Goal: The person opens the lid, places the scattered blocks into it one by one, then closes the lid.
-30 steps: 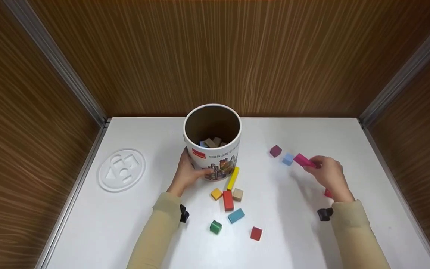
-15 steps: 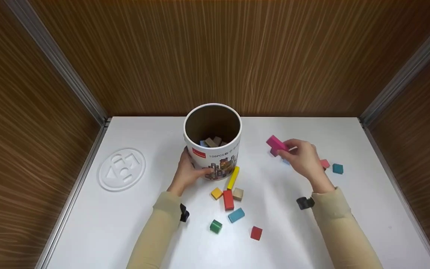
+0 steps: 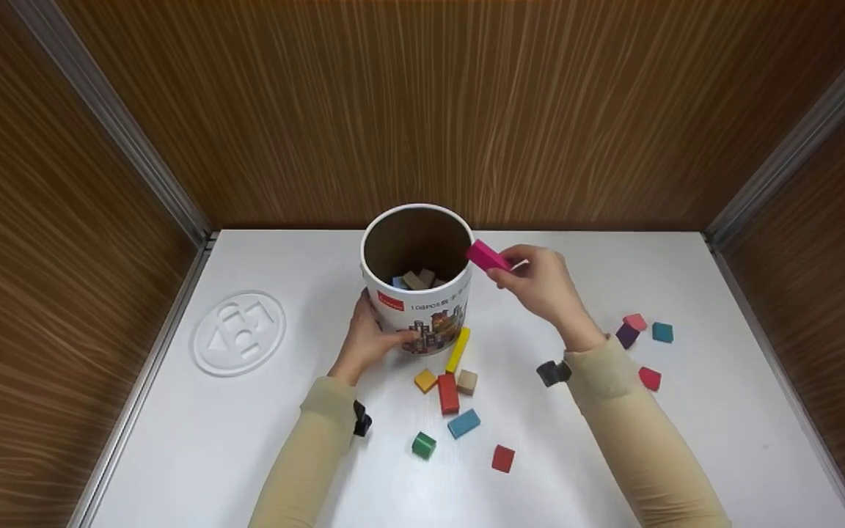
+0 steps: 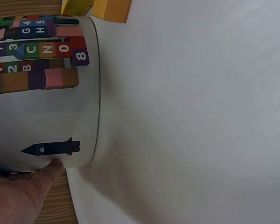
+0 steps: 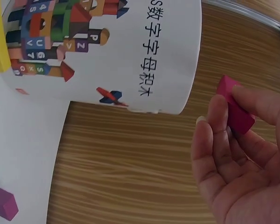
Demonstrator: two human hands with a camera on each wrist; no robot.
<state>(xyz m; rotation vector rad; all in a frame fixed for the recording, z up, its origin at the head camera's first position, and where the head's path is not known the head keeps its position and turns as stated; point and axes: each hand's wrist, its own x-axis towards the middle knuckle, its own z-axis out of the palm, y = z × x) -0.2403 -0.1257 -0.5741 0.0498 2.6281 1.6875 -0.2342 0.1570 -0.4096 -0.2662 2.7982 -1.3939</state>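
A white round bucket (image 3: 422, 290) with printed block pictures stands at the back middle, several blocks (image 3: 415, 279) lying inside it. My left hand (image 3: 368, 341) grips its lower left side, thumb on the front and fingers partly hidden behind. In the left wrist view a fingertip touches the bucket wall (image 4: 46, 116). Beside the right rim of the bucket, my right hand (image 3: 540, 286) pinches a magenta rectangular block (image 5: 235, 105) between thumb and fingers. That block is held up off the table, tilted, its end overlapping the rim in the head view.
In front of the bucket lie a yellow bar (image 3: 458, 350), a red block (image 3: 449, 394), a blue block (image 3: 464, 423), a green piece (image 3: 424, 445) and other small blocks. More blocks, one teal (image 3: 662, 332), lie right. A white shape board (image 3: 238, 334) lies left.
My right hand has carried the magenta block leftward and back to the bucket's rim, uncovering several blocks at the right. The left hand has stayed on the bucket.
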